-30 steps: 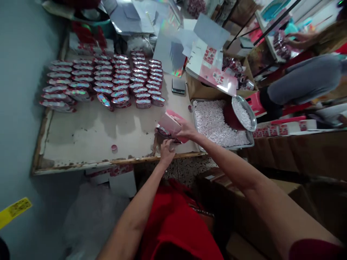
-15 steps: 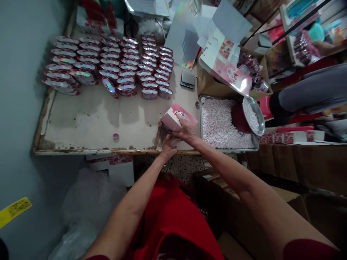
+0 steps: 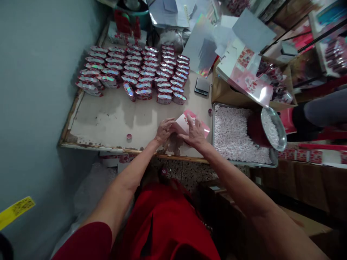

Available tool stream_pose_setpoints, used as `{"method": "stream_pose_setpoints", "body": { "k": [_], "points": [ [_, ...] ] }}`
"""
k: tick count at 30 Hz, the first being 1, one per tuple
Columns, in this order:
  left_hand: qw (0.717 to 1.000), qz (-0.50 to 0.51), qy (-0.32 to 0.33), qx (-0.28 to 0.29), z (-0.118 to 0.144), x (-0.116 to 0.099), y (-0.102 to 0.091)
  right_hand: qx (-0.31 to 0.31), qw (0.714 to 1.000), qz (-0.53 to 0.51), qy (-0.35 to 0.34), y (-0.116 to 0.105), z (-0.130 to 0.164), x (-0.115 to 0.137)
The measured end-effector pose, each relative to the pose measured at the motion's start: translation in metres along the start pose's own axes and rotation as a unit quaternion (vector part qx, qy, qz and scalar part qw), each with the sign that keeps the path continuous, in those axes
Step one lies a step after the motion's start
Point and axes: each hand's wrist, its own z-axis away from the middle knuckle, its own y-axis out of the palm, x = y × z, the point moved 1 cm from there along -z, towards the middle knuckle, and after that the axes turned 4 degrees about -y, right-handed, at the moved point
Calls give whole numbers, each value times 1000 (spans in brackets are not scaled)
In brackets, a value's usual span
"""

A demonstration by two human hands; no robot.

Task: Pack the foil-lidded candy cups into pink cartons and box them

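A small pink and white box sits low over the near edge of the worn table, held between both my hands. My left hand grips its left end. My right hand lies over its right side and top. Just to the right stands a metal tray filled with small pale pink pellets. A metal bowl of the same pellets leans in the tray on a dark red container.
Several rows of shiny filled boxes cover the table's far side. A small scale lies beyond the box. Flat holographic sheets and a cardboard carton stand behind. A small pink cap lies near the front edge. Another person's leg is at right.
My left hand has come up from below the box to grip its left end. The box has dropped lower onto the table and my right hand now covers it.
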Motion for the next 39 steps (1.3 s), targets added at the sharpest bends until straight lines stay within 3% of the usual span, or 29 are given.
{"method": "stream_pose_setpoints", "body": {
  "k": [4, 12, 18, 22, 27, 30, 33, 36, 39],
  "points": [
    [999, 18, 33, 33, 0, 12, 5, -9, 991, -24, -131, 1, -38, 16],
    [998, -37, 3, 41, -13, 31, 5, 10, 969, -156, -189, 11, -64, -4],
    [997, -24, 41, 58, -16, 27, -5, 58, 973, -118, -189, 24, -73, -1],
    [996, -18, 29, 78, -19, 24, -8, 34, 985, -68, -155, 32, -57, 13],
    [995, -50, -25, 86, -23, 11, -7, -18, 996, -10, -92, 38, -12, 21],
    [989, -111, -80, 52, -21, -6, -9, -30, 999, 22, -32, 51, 8, 21],
    [973, -229, -4, 38, -22, -30, -13, -34, 999, 28, -6, 63, 14, 22],
    [926, -317, 135, 153, -26, -52, -13, -31, 999, 44, -3, 58, 23, 18],
    [893, -362, 144, 223, -23, -64, -8, -42, 997, 62, 13, 47, 52, 2]
  ]
}}
